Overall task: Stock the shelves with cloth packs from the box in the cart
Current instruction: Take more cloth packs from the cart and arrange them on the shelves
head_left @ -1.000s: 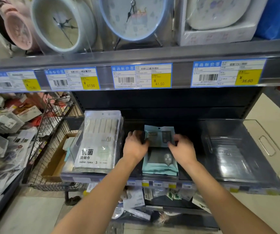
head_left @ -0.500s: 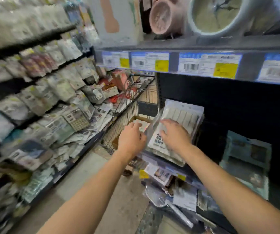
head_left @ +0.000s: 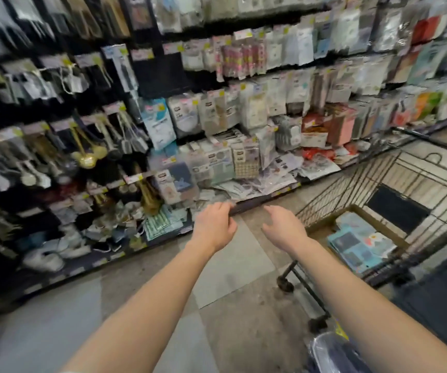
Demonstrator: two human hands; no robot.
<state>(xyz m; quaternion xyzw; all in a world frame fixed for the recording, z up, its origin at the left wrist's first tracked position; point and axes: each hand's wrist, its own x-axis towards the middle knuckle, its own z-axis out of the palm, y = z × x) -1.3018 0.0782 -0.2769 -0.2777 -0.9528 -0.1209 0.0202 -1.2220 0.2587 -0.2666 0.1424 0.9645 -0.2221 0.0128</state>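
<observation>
A black wire cart [head_left: 394, 189] stands on the right of the aisle. Inside it sits a brown cardboard box [head_left: 357, 211] holding light-blue cloth packs [head_left: 359, 243]. My left hand [head_left: 213, 227] and my right hand [head_left: 284, 228] hover in mid-air over the aisle floor, left of the cart. Both have loosely relaxed fingers and hold nothing. The right hand is nearer the cart's corner, a short way from the box.
Across the aisle, shelves [head_left: 217, 117] packed with hanging packets fill the left and top of the view. Their lowest ledge [head_left: 257, 203] runs just beyond my hands. A cart wheel [head_left: 285, 282] stands on the tiled floor. A dark shelf edge [head_left: 438, 292] is at lower right.
My view has swung left from the shelf to the aisle and cart. Both hands left the packs on the shelf and now hang free near the cart.
</observation>
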